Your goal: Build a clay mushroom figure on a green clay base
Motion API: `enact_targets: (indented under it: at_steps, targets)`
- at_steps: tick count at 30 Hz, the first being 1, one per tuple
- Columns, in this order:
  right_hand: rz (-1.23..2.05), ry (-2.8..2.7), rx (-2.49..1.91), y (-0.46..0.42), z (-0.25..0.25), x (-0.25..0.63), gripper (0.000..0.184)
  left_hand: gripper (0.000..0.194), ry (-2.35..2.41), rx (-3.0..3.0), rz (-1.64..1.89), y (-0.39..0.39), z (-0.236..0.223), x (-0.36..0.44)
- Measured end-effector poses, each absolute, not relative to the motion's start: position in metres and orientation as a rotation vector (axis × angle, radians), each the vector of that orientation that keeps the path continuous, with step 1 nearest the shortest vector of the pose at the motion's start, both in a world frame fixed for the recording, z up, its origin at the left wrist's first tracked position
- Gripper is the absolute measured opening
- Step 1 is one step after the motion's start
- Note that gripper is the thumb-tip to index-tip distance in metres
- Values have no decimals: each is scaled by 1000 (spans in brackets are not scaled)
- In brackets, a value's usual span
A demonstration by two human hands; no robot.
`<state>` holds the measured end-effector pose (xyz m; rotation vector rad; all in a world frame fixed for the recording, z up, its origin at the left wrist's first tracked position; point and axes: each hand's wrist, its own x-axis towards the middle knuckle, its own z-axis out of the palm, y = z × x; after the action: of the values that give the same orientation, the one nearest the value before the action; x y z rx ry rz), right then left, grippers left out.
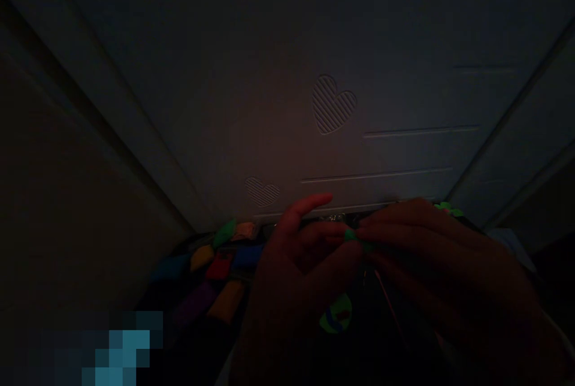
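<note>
Low in the dim head view, my left hand (305, 260) pinches a small green piece of modelling clay (350, 235) between thumb and fingertips, with one finger raised away from it. From the other side my right hand (431, 254) meets it, fingers closed at the same green piece and partly covering it. Below the hands lies a round green disc (342, 308) bearing blue and dark red pieces. A thin pinkish stick (387, 296) slants beneath my right hand.
Several coloured packets, among them a red one (220, 267) and a purple one (196, 304), lie at the left. A bright green shape (449, 209) sits beyond my right hand. Behind everything stands a pale panel (215, 116) with embossed hearts. Pixelated blocks cover the lower left.
</note>
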<state>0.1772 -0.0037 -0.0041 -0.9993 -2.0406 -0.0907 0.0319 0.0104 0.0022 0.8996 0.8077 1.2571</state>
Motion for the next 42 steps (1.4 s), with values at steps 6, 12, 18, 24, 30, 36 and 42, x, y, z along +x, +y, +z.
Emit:
enact_targets:
  at_steps: [6,12,18,24,30,36,42]
  targets:
    - [-112,-2071,-992,-5,-5,178,24,43,837,917,1249,12,2,31]
    - [-160,-2043,-1002,-9,-10,177,28,43,857,917,1270,11,1,33]
    - [-144,-2037,-1011,-8,-9,177,29,45,829,902,1253,11,1,33]
    - [-94,-2041,-1025,-8,-6,179,28,41,862,943,1235,9,2,27]
    - [73,-1965,-1036,-8,-6,181,25,44,784,1009,1221,12,-5,21]
    - [127,-1910,-1068,-7,-5,180,29,43,782,1074,1345,10,-3,23]
    - [155,-1920,-1030,-5,-3,179,22,41,747,1080,1402,8,0,25]
